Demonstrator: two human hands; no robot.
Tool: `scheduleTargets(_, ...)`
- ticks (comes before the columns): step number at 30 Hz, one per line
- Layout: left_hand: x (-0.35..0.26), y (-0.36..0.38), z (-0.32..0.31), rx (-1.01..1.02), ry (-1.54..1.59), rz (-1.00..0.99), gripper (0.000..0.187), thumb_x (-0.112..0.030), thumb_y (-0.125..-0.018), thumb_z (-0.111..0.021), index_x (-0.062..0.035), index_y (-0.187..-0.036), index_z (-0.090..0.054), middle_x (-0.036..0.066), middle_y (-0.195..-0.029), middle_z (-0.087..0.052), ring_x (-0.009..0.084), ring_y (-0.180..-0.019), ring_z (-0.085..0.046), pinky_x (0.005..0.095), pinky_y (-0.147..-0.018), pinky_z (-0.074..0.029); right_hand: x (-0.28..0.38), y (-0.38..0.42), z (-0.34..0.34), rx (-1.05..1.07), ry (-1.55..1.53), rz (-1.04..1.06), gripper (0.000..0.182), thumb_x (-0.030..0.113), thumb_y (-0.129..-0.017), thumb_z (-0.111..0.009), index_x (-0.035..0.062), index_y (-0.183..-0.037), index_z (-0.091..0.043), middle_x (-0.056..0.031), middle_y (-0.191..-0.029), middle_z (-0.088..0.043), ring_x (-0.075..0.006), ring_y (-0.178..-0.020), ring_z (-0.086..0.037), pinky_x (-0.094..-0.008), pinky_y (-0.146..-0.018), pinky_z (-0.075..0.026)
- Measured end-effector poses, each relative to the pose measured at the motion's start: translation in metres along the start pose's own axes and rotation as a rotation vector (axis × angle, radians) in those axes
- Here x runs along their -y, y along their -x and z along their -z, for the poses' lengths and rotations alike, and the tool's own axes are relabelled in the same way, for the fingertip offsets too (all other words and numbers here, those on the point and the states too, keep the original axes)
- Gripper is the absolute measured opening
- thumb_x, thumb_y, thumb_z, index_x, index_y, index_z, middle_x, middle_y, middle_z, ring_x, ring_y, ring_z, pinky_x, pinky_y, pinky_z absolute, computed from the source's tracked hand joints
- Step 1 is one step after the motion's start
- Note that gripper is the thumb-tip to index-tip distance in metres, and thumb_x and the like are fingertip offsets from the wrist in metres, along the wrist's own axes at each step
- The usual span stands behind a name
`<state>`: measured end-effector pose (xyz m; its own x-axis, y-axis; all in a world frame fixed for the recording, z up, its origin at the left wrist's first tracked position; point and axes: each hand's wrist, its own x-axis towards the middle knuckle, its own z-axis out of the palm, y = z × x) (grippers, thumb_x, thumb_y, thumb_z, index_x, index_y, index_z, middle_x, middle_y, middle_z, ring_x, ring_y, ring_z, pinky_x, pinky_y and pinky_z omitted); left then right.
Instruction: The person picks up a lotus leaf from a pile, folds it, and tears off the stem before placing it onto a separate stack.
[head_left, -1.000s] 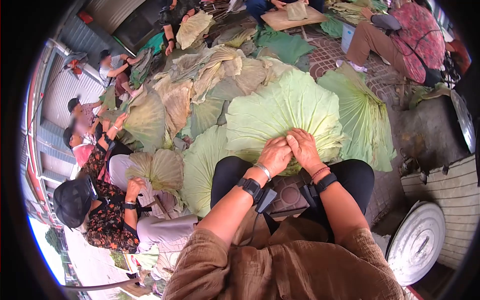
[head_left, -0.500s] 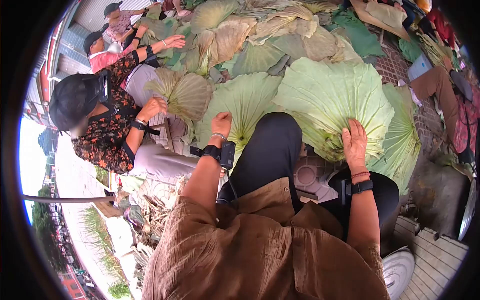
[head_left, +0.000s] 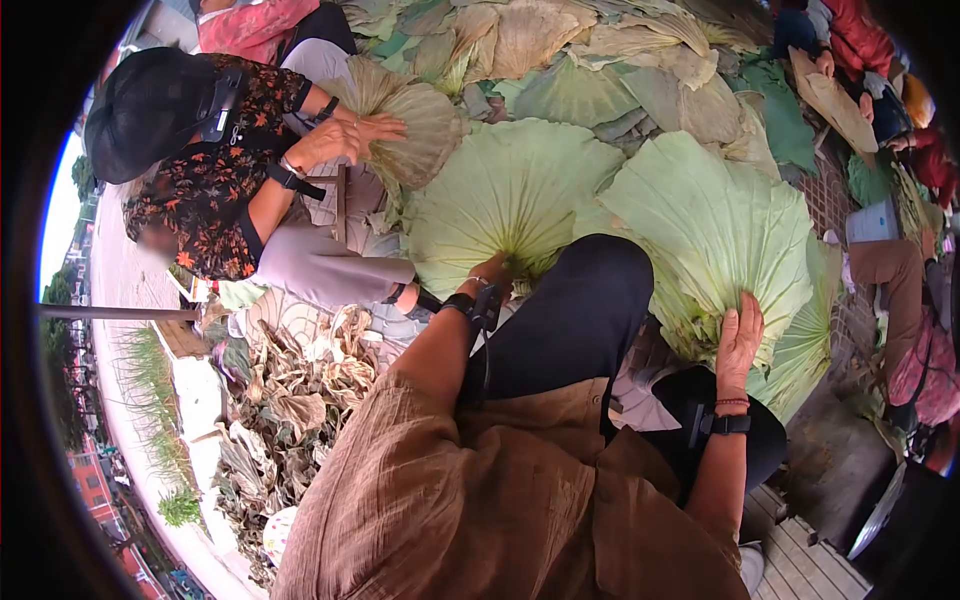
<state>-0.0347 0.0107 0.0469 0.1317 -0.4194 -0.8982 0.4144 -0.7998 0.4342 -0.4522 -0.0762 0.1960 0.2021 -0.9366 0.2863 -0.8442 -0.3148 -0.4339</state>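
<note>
Two large pale-green lotus leaves lie fanned out in front of my knees. At the stem centre of the left lotus leaf (head_left: 520, 185), my left hand (head_left: 492, 272) is closed on it; its fingers are partly in shadow. My right hand (head_left: 739, 338) rests on the lower edge of the right lotus leaf (head_left: 715, 215), fingers stretched out and flat. This leaf has a ragged, brownish stem end near my right knee. Beneath it to the right, another green leaf (head_left: 812, 330) shows in part.
A wide heap of dried and green leaves (head_left: 580, 95) spreads ahead. At left sits a person in a black cap (head_left: 145, 110), handling a brownish leaf (head_left: 415, 120). Crumpled dry scraps (head_left: 290, 400) pile at my left. Other people work at upper right, beside a pale blue container (head_left: 872, 222).
My left hand has gone from a raised fist down to the left leaf's centre. My right hand stays on the right leaf. The neighbour's outstretched arm has come back to their brownish leaf.
</note>
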Motion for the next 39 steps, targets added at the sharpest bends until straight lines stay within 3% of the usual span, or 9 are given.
scheduleTargets(5, -0.018, 0.011, -0.015, -0.181, 0.192, 0.108, 0.045, -0.051, -0.090, -0.043, -0.0101, -0.103, -0.053, 0.005, -0.106, -0.059, 0.0236, -0.095, -0.056, 0.0358, -0.075, -0.045, 0.001, -0.002, -0.003, 0.011, 0.005, 0.001, 0.043, 0.031, -0.095, -0.040, 0.0009, -0.125, -0.046, -0.0192, -0.125, -0.046, -0.0356, -0.118, -0.040, -0.0429, -0.101, -0.029)
scheduleTargets(8, 0.044, -0.143, 0.043, 0.064, -0.293, -0.522, 0.039, -0.048, -0.089, -0.049, -0.0116, -0.102, -0.055, 0.004, -0.093, -0.059, 0.0192, -0.075, -0.054, 0.0350, -0.062, -0.044, 0.001, -0.003, -0.004, 0.006, 0.014, 0.010, 0.043, 0.031, -0.094, -0.040, 0.0005, -0.124, -0.046, -0.0193, -0.125, -0.046, -0.0357, -0.117, -0.040, -0.0429, -0.101, -0.029)
scheduleTargets(14, -0.036, 0.025, -0.022, -0.025, 0.229, 0.066, 0.022, -0.034, -0.091, -0.051, -0.0139, -0.093, -0.059, 0.000, -0.070, -0.053, 0.0131, -0.055, -0.046, 0.0303, -0.048, -0.038, 0.002, -0.004, -0.005, 0.010, 0.033, 0.005, 0.043, 0.031, -0.094, -0.040, 0.0007, -0.124, -0.046, -0.0194, -0.124, -0.047, -0.0357, -0.118, -0.040, -0.0433, -0.101, -0.028)
scheduleTargets(16, -0.013, -0.030, -0.001, -0.123, 0.393, 0.040, 0.020, -0.030, -0.092, -0.050, -0.0151, -0.079, -0.055, -0.002, -0.056, -0.046, 0.0125, -0.044, -0.041, 0.0297, -0.041, -0.034, 0.000, -0.004, -0.006, 0.003, 0.028, 0.010, 0.043, 0.031, -0.094, -0.041, 0.0006, -0.124, -0.046, -0.0193, -0.125, -0.046, -0.0357, -0.118, -0.040, -0.0432, -0.101, -0.028)
scheduleTargets(21, 0.024, -0.134, 0.038, 0.074, -0.324, -0.797, 0.029, -0.031, -0.091, -0.051, -0.0176, -0.066, -0.049, -0.003, -0.046, -0.042, 0.0146, -0.036, -0.040, 0.0315, -0.037, -0.035, 0.002, -0.003, -0.005, -0.001, 0.021, 0.025, 0.042, 0.029, -0.094, -0.042, 0.0008, -0.124, -0.046, -0.0195, -0.125, -0.046, -0.0357, -0.118, -0.040, -0.0433, -0.101, -0.028)
scheduleTargets(24, 0.006, -0.119, 0.027, 0.068, -0.157, -0.287, 0.033, -0.032, -0.090, -0.053, -0.0197, -0.060, -0.047, -0.003, -0.044, -0.041, 0.0138, -0.034, -0.041, 0.0308, -0.035, -0.037, 0.002, -0.001, -0.005, 0.010, 0.002, -0.003, 0.041, 0.028, -0.094, -0.042, 0.0010, -0.124, -0.046, -0.0197, -0.125, -0.046, -0.0357, -0.118, -0.040, -0.0432, -0.101, -0.028)
scheduleTargets(26, 0.000, -0.102, 0.021, 0.019, -0.426, -0.454, 0.035, -0.031, -0.089, -0.055, -0.0199, -0.057, -0.045, -0.003, -0.042, -0.040, 0.0146, -0.034, -0.041, 0.0308, -0.035, -0.036, 0.003, -0.001, -0.005, 0.011, 0.004, -0.004, 0.041, 0.028, -0.093, -0.042, 0.0012, -0.124, -0.046, -0.0198, -0.126, -0.046, -0.0357, -0.118, -0.040, -0.0429, -0.101, -0.029)
scheduleTargets(29, -0.042, 0.010, -0.012, -0.087, 0.744, 0.126, 0.030, -0.022, -0.082, -0.061, -0.0170, -0.058, -0.045, -0.004, -0.042, -0.039, 0.0175, -0.039, -0.040, 0.0325, -0.042, -0.039, 0.001, 0.001, -0.007, -0.010, 0.004, 0.011, 0.041, 0.028, -0.093, -0.043, 0.0012, -0.124, -0.046, -0.0198, -0.125, -0.046, -0.0356, -0.118, -0.040, -0.0430, -0.101, -0.029)
scheduleTargets(39, -0.115, 0.083, -0.017, 0.164, 1.035, -0.265, 0.021, -0.002, -0.075, -0.064, -0.0040, -0.090, -0.049, 0.009, -0.090, -0.049, 0.0246, -0.080, -0.047, 0.0417, -0.075, -0.046, -0.004, 0.005, -0.007, -0.045, 0.002, -0.001, 0.041, 0.027, -0.091, -0.046, 0.0022, -0.123, -0.047, -0.0188, -0.125, -0.047, -0.0357, -0.118, -0.041, -0.0434, -0.100, -0.030)
